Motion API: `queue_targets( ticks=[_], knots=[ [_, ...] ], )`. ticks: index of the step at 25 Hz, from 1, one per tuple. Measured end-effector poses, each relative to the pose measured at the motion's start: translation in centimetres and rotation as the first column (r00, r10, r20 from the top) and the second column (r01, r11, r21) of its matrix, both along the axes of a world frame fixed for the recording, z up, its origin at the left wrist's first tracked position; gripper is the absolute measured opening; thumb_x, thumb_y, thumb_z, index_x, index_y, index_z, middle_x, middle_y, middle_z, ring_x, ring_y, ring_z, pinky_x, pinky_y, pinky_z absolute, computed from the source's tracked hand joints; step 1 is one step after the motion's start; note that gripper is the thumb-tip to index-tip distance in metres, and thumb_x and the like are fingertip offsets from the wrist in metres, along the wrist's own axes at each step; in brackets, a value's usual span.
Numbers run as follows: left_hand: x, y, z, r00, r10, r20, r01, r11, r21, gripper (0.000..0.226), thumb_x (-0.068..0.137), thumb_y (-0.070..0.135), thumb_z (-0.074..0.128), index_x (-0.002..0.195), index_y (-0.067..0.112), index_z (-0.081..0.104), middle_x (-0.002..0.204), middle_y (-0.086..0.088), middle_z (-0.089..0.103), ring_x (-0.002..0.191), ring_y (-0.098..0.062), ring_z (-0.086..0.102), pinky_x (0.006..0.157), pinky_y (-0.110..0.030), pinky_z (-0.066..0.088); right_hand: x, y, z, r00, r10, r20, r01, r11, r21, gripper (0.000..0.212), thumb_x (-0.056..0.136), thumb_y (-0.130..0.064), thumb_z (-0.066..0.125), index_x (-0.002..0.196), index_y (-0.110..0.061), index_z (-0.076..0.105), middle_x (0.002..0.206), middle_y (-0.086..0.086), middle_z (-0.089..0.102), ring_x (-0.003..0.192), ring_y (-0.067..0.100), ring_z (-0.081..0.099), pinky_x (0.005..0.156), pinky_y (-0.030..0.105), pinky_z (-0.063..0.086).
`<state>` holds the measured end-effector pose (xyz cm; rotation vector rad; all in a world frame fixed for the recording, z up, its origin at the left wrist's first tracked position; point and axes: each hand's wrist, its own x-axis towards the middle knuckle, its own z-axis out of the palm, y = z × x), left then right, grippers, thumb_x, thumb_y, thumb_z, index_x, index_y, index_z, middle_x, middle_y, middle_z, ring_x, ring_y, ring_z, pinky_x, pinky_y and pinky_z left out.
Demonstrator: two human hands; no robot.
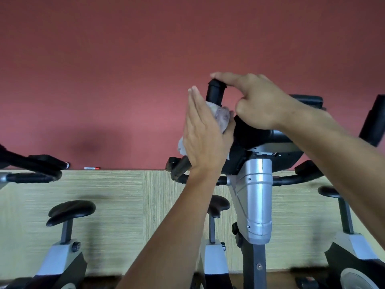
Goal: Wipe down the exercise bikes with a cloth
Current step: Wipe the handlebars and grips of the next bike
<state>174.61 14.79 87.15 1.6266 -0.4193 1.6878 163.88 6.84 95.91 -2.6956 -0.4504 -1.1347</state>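
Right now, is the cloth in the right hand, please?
No, the left hand presses the cloth against the handlebar grip.

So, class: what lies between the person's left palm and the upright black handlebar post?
The head view shows a crumpled pale cloth there. The left hand presses it flat-fingered against the handlebar post, while the right hand rests on the post's top.

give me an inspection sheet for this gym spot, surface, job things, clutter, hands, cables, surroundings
Surface: black handlebar grip on the near exercise bike, upright.
Job's things: pale cloth pressed against the grip's base.
Clutter: red and white marker lying on the wooden ledge.
Hands: left hand flat, fingers straight, presses the cloth; right hand rests fingertips on the grip's top.
Cables: nothing seen.
Surroundings: red wall, more bikes behind, one saddle at left.
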Motion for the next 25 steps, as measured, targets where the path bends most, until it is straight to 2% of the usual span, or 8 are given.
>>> queue_targets(
  ticks=[3, 7, 10, 12, 17, 20, 23, 25],
  knots=[
    [-1.0, 0.0, 2.1, 1.000, -0.023, -0.020, 0.023, 1.000, 0.020, 0.094, 0.091, 0.043, 0.066, 0.159, -0.002, 0.018, 0.156, -0.018, 0.042, 0.140, -0.031, 0.046, 0.108, -0.038, 0.047, -0.1, 0.0, 0.1, 1.000, 0.003, 0.023, -0.002, 0.999, -0.044, 0.073, 0.090, -0.004, 0.047, 0.157, -0.031, 0.035, 0.155, -0.003, 0.048, 0.134, 0.029, 0.049, 0.114, 0.034, 0.035],
    [-1.5, 0.0, 4.2, 0.999, -0.050, 0.006, 0.050, 0.998, 0.026, 0.093, 0.087, 0.052, 0.041, 0.161, 0.004, 0.014, 0.150, -0.011, 0.049, 0.133, -0.028, 0.051, 0.098, -0.037, 0.047, 0.2, -0.2, -0.6, 0.996, 0.060, 0.066, -0.060, 0.998, -0.008, 0.080, 0.082, 0.000, 0.043, 0.154, -0.036, 0.039, 0.141, -0.007, 0.061, 0.123, 0.023, 0.056, 0.108, 0.039, 0.042],
    [-1.1, 0.1, 1.1, 0.997, -0.064, -0.038, 0.062, 0.997, -0.049, 0.093, 0.091, 0.054, 0.060, 0.159, 0.004, 0.022, 0.148, -0.014, 0.052, 0.132, -0.030, 0.054, 0.097, -0.040, 0.051, 0.3, -0.7, -0.3, 0.992, 0.115, 0.059, -0.116, 0.993, 0.026, 0.063, 0.094, 0.001, 0.044, 0.149, -0.029, 0.049, 0.100, -0.020, 0.070, 0.091, -0.016, 0.061, 0.092, 0.007, 0.037],
    [-0.6, 0.1, -0.5, 0.998, -0.028, -0.059, 0.024, 0.998, -0.060, 0.089, 0.092, 0.052, 0.067, 0.156, 0.004, 0.030, 0.139, -0.013, 0.058, 0.124, -0.029, 0.059, 0.090, -0.039, 0.053, 0.3, -0.9, 0.9, 0.987, 0.140, 0.073, -0.141, 0.990, 0.014, 0.042, 0.104, -0.008, 0.048, 0.140, -0.025, 0.060, 0.098, -0.022, 0.072, 0.095, -0.016, 0.062, 0.086, -0.004, 0.028],
    [-0.7, 0.3, 2.4, 0.992, -0.056, -0.110, 0.055, 0.998, -0.008, 0.084, 0.094, 0.052, 0.061, 0.159, 0.010, 0.028, 0.138, -0.006, 0.058, 0.121, -0.025, 0.058, 0.088, -0.034, 0.046, 1.1, -0.9, 3.3, 0.985, 0.132, 0.110, -0.138, 0.989, 0.048, 0.025, 0.101, -0.014, 0.060, 0.113, -0.029, 0.077, 0.098, -0.021, 0.070, 0.117, 0.005, 0.059, 0.106, 0.018, 0.037],
    [-0.6, 0.0, 2.6, 0.996, -0.054, -0.064, 0.050, 0.997, -0.064, 0.084, 0.094, 0.054, 0.061, 0.159, 0.010, 0.029, 0.138, -0.005, 0.060, 0.120, -0.025, 0.060, 0.087, -0.035, 0.047, 1.8, -1.2, 3.1, 0.978, 0.164, 0.132, -0.172, 0.983, 0.057, 0.023, 0.100, -0.017, 0.063, 0.109, -0.032, 0.078, 0.090, -0.029, 0.067, 0.111, 0.001, 0.062, 0.117, 0.034, 0.035],
    [-0.4, 0.0, 0.3, 0.999, -0.010, -0.048, 0.005, 0.994, -0.108, 0.082, 0.092, 0.052, 0.065, 0.155, 0.008, 0.035, 0.129, -0.006, 0.063, 0.113, -0.025, 0.063, 0.081, -0.036, 0.051, 2.7, -1.4, 2.5, 0.972, 0.156, 0.176, -0.175, 0.980, 0.097, 0.025, 0.102, -0.019, 0.060, 0.111, -0.035, 0.076, 0.076, -0.034, 0.064, 0.091, -0.002, 0.059, 0.108, 0.030, 0.037],
    [-0.5, 0.2, -0.8, 0.998, -0.023, -0.060, 0.017, 0.995, -0.097, 0.077, 0.092, 0.051, 0.066, 0.151, 0.007, 0.042, 0.126, -0.007, 0.065, 0.110, -0.026, 0.065, 0.078, -0.035, 0.050, 2.8, -1.6, 2.1, 0.968, 0.145, 0.203, -0.170, 0.979, 0.110, 0.027, 0.103, -0.022, 0.057, 0.114, -0.039, 0.075, 0.064, -0.039, 0.056, 0.072, -0.006, 0.040, 0.095, 0.028, 0.035]
  ],
)
